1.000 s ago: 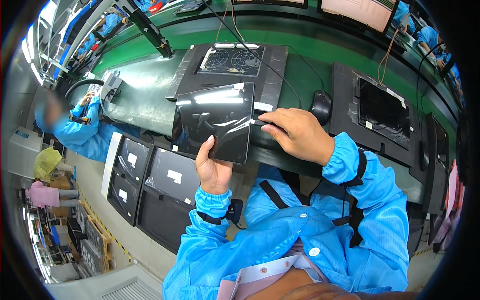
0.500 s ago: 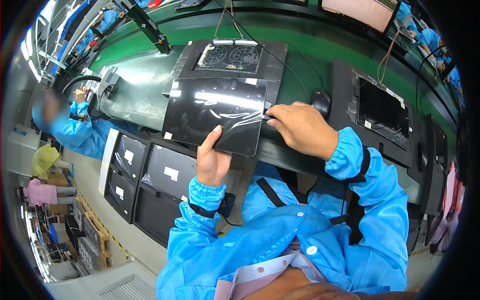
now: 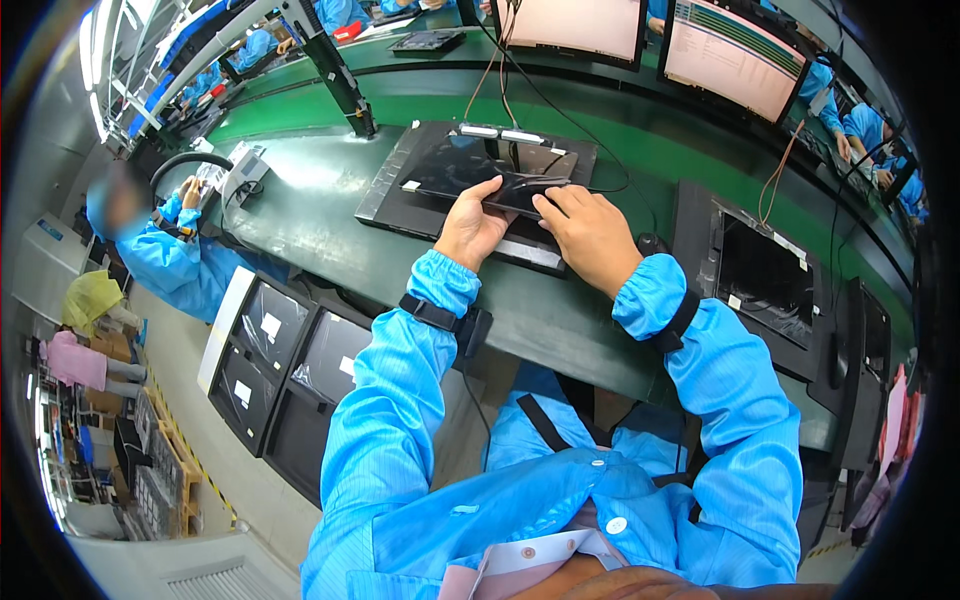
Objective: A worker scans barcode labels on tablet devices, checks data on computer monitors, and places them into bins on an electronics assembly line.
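A flat black glossy panel like a tablet (image 3: 445, 172), with small white stickers at its edges, is tilted low over a dark padded fixture (image 3: 400, 207) on the bench. My left hand (image 3: 474, 228) grips its near edge, thumb on top and fingers underneath. At the panel's right end my right hand (image 3: 592, 238) is closed, its fingers and thumb pinching that edge or corner. Whether the panel rests on the fixture is hidden. A dark cable runs behind my right hand.
To the right, a second fixture (image 3: 690, 240) bears another black panel (image 3: 765, 265). A mouse (image 3: 652, 245) lies between. Monitors (image 3: 735, 60) stand behind. Black trays (image 3: 262, 375) of wrapped panels are at the lower left. Another person (image 3: 165, 262) works on the left.
Both hands have carried the panel away from my body onto or just over the fixture, and it is now tilted. My right hand has shifted left and closer to my left hand.
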The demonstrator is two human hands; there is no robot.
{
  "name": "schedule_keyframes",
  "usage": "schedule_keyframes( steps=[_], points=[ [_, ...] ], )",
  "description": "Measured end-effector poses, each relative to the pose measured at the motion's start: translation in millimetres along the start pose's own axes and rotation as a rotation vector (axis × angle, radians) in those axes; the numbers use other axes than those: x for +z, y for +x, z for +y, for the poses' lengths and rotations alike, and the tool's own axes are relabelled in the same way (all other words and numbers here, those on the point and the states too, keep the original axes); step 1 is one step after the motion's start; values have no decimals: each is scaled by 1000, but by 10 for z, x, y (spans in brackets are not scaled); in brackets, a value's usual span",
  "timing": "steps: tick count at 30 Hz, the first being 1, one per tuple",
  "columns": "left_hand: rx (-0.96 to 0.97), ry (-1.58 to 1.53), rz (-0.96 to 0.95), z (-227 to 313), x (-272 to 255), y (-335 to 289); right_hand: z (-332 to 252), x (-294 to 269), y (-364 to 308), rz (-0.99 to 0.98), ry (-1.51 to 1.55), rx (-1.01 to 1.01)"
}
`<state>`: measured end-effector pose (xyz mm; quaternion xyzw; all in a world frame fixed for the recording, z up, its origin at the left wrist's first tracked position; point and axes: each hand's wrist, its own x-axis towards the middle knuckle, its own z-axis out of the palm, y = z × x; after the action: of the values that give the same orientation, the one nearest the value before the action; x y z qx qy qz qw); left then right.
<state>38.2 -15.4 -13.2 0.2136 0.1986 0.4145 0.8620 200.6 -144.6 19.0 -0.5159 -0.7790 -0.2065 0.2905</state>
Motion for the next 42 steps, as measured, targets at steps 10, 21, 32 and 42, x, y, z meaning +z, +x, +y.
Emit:
schedule_keyframes(
  steps=[10, 21, 32, 42],
  points=[
    [-143, 1148, 18, 464, -31, -618, 29, 199, -123, -173, 27, 61],
    [544, 2053, 93, 959, -763, 31, 61, 373, -151, -172, 103, 173],
    [507, 2151, 290, 743, -741, -177, -66, -428, -370, -317, 251, 175],
    [899, 1899, -836, -803, 1043, -1004, 1596, -2736, -2491, -803, -562, 913]
  ],
)
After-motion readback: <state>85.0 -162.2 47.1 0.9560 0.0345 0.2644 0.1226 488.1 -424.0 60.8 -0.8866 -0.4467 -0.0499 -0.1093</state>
